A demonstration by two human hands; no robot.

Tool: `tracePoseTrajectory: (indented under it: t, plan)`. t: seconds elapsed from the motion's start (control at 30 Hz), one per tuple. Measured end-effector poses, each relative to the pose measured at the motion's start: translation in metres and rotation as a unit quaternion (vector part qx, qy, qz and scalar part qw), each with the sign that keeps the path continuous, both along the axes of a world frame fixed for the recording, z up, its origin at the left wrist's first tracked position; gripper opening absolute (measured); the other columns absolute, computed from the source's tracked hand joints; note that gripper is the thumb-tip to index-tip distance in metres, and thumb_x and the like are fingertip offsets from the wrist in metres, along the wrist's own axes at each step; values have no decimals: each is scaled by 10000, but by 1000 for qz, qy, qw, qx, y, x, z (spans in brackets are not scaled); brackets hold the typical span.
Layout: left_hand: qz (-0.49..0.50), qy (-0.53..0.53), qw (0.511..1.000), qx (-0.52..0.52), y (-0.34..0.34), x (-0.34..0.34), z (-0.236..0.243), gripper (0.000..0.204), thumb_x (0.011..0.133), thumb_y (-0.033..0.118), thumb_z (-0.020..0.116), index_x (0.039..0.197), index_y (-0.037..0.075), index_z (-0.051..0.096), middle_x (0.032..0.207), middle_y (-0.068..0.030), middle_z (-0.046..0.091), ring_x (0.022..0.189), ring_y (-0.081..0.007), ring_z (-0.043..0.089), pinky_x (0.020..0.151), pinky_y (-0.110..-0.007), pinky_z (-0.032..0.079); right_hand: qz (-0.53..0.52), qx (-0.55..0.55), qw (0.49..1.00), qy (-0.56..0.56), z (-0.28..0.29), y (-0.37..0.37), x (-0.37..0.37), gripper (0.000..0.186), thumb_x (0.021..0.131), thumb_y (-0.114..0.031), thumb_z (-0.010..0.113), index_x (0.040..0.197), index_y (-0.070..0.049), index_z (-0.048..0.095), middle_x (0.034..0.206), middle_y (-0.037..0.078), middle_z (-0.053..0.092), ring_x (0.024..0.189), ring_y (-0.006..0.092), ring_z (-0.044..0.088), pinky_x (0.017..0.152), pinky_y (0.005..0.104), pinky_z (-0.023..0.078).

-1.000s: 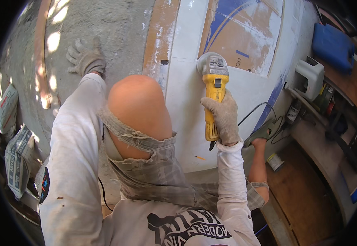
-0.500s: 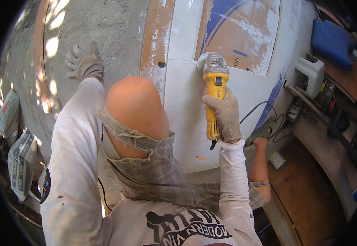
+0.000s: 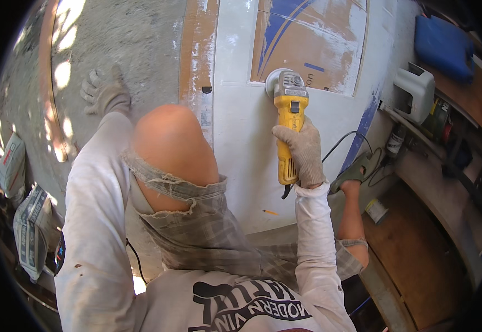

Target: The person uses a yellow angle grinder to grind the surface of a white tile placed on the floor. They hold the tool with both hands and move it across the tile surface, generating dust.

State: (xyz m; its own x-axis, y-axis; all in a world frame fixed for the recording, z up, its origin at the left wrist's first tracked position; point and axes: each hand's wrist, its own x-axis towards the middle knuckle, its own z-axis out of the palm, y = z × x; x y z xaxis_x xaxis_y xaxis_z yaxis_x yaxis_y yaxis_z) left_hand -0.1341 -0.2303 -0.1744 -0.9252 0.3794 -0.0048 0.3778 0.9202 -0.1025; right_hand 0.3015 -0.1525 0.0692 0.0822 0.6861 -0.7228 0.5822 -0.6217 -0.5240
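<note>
My right hand point(image 3: 302, 152), in a knitted glove, is wrapped round the yellow body of an angle grinder point(image 3: 291, 127). The tool's round pale disc point(image 3: 271, 83) lies against a white panel point(image 3: 246, 144), at the lower left corner of a rectangular opening showing brown and blue cardboard point(image 3: 318, 50). My left hand point(image 3: 107, 95), gloved too, rests with fingers spread on the grey concrete floor point(image 3: 136, 39), holding nothing. Between my arms is my bent bare knee. A small orange stick point(image 3: 270, 212) lies on the panel below the grinder.
A brown strip point(image 3: 195, 50) borders the panel's left side. The black cord point(image 3: 340, 145) runs right, past my sandalled foot point(image 3: 354, 170). On the right stand a blue container point(image 3: 444, 47), a cut white jug point(image 3: 413, 91) and a can point(image 3: 376, 211). Bags point(image 3: 33, 232) lie left.
The view has shifted slightly, so the panel and opening sit further left. The grinder's disc is now nearer the opening's lower left corner. My left hand stays spread on the floor.
</note>
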Motion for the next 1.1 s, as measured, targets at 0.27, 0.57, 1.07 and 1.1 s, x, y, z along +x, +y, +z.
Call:
tracePoseTrajectory:
  t: [0.27,0.57,1.07,1.1]
  plan:
    - [0,-2,1000,-4,-1,-1,-1,955,968,901,410,1696,284,370,1805,-65,260,1679,-267,157,1221,-691,204,-13,18,1000,11,-6,3,17,355,880,-185,818,1143,-2,667,882,72,693,698,175,677,632,334,567]
    - [-14,-21,999,42,-4,-4,-1,976,972,894,426,1697,244,358,1800,-132,252,1676,-345,164,1235,-766,140,-66,8,998,18,-6,10,34,339,867,-169,809,1135,-9,677,902,67,698,727,165,668,651,336,558]
    - [1,-20,1000,15,-3,-4,-1,953,975,901,389,1711,296,335,1812,-82,245,1686,-296,154,1244,-750,165,-106,16,994,31,-7,19,53,288,884,-142,796,1093,-3,656,873,67,676,673,159,653,598,319,544]
    - [1,-25,1000,18,-3,-4,-1,955,975,900,390,1712,295,336,1813,-85,241,1687,-297,151,1245,-752,161,-98,14,995,31,-6,19,52,287,884,-148,795,1089,-4,654,867,69,674,669,161,653,595,317,544]
